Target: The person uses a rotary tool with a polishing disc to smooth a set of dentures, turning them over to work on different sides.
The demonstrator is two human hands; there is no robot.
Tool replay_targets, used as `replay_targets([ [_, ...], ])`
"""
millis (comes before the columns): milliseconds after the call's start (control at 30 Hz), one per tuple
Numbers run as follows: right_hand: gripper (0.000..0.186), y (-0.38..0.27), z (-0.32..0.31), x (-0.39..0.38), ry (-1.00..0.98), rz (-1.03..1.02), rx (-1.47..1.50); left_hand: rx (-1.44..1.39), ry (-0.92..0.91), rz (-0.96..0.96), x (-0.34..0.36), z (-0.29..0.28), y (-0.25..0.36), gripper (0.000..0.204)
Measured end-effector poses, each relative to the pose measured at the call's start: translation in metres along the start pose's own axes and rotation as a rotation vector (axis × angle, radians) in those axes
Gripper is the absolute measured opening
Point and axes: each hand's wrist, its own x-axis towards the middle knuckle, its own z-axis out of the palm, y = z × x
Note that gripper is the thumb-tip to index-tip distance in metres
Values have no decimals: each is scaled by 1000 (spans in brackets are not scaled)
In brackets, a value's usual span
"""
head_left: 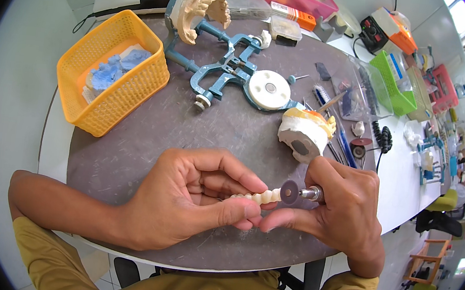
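My left hand is closed round a curved row of cream-coloured teeth, a dental bridge, pinched between thumb and fingers. In my right hand is a metal dental handpiece fitted with a dark round grinding disc. The disc stands at the right end of the bridge; whether it touches I cannot tell. My right thumb reaches toward the left fingertips below the bridge. Just beyond the right hand sits a white plaster dental model with orange and yellow on top.
A blue-green articulator carries a beige plaster jaw cast. At left stands a yellow basket with blue impression pieces. Brushes and slim tools lie at right, near a clear plastic box and a green basket.
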Motion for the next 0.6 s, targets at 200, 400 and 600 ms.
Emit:
replay_targets([
  [200, 63, -1, 1, -1, -44, 5, -57, 7, -5, 49, 0, -2, -5, 16],
  [400, 62, -2, -1, 0, -56, -10, -81, 11, -4, 43, 0, -2, -4, 14],
  [600, 64, -3, 3, -2, -45, 58, -49, 15, -6, 40, 0, -1, -4, 15],
])
